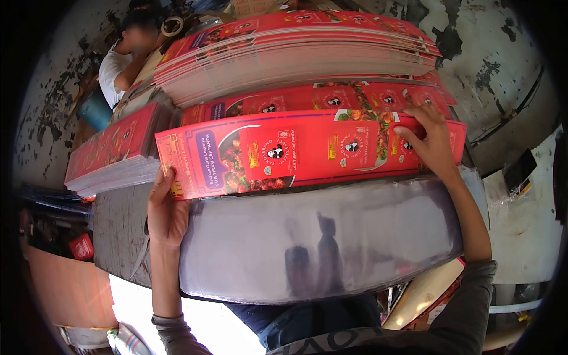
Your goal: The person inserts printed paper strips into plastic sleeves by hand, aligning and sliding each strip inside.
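A long red printed cardboard sheet (316, 157) with panda logos and food pictures is held up in front of me, tilted toward me. My left hand (167, 216) grips its lower left corner, thumb on the printed face. At the upper right, my right hand (426, 133) pinches the sheet with its thumb in front; the other fingers reach over the top edge. Below the sheet lies a pile of clear, glossy plastic (248, 242), its far edge hidden by the sheet. Similar red sheets (296, 103) lie just behind the held one.
A tall stack of red sheets (307, 62) stands at the back, and a shorter stack (115, 148) at the left. Another person (115, 71) is at the far left, near a tape roll (172, 26). A dark object (520, 168) lies at the right.
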`<state>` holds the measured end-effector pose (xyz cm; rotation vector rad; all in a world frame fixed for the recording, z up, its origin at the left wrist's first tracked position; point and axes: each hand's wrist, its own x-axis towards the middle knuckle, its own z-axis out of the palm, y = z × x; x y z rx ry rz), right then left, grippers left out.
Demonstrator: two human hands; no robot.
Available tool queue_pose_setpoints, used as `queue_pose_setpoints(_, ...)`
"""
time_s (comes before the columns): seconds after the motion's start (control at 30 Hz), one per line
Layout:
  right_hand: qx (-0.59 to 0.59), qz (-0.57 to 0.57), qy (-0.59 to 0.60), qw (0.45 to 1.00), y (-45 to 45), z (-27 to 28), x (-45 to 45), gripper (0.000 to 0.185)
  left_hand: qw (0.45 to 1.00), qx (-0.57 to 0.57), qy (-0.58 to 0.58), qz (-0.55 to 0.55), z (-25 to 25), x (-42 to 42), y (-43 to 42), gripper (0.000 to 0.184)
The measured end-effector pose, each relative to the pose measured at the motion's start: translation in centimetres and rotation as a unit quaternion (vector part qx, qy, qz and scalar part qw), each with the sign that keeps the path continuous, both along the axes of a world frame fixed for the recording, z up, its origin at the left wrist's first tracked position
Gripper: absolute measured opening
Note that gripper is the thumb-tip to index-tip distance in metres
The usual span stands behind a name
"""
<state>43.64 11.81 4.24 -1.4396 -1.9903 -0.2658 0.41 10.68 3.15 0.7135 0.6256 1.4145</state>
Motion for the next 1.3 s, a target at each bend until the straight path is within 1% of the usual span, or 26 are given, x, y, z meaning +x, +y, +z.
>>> queue_pose_setpoints(0.17, 0.012, 0.002, -0.015, 1.0, 0.15, -0.13, 0.06, 0.034, 1.0, -0.009, -0.009, 0.01, -0.01, 0.0, -0.02, 0.032)
queue_pose_setpoints(0.47, -0.001, -0.006, -0.013, 1.0, 0.11, -0.05, -0.01, 0.033, 1.0, -0.013, -0.002, 0.011, 0.15, 0.2, -0.01, 0.031)
queue_pose_setpoints(0.53, -0.051, -0.02, 0.016, 0.998, 0.07, 0.04, 0.02, 0.038, 1.0, -0.013, 0.0, 0.01, 0.17, 0.08, 0.02, 0.031)
queue_pose_setpoints(0.6, -0.043, -0.019, 0.011, 0.999, 0.09, -0.09, 0.12, 0.038, 1.0, -0.003, -0.013, -0.011, -0.16, -0.21, 0.19, 0.032)
queue_pose_setpoints(0.9, -0.046, -0.018, 0.015, 0.999, -0.04, 0.1, 0.0, 0.038, 1.0, -0.014, -0.005, 0.011, 0.09, 0.13, 0.03, 0.03)
queue_pose_setpoints(1.17, -0.036, -0.018, -0.005, 0.999, -0.04, 0.24, 0.02, 0.038, 1.0, -0.017, 0.0, -0.002, 0.3, 0.19, -0.1, 0.032)
queue_pose_setpoints(1.23, -0.086, -0.032, 0.012, 0.996, -0.26, 0.65, -0.29, 0.038, 1.0, -0.017, 0.003, -0.005, 0.34, 0.24, -0.08, 0.033)
queue_pose_setpoints(1.3, -0.072, -0.022, 0.015, 0.997, -0.09, 0.29, -0.15, 0.038, 1.0, -0.017, 0.004, -0.006, 0.25, 0.22, -0.06, 0.035)
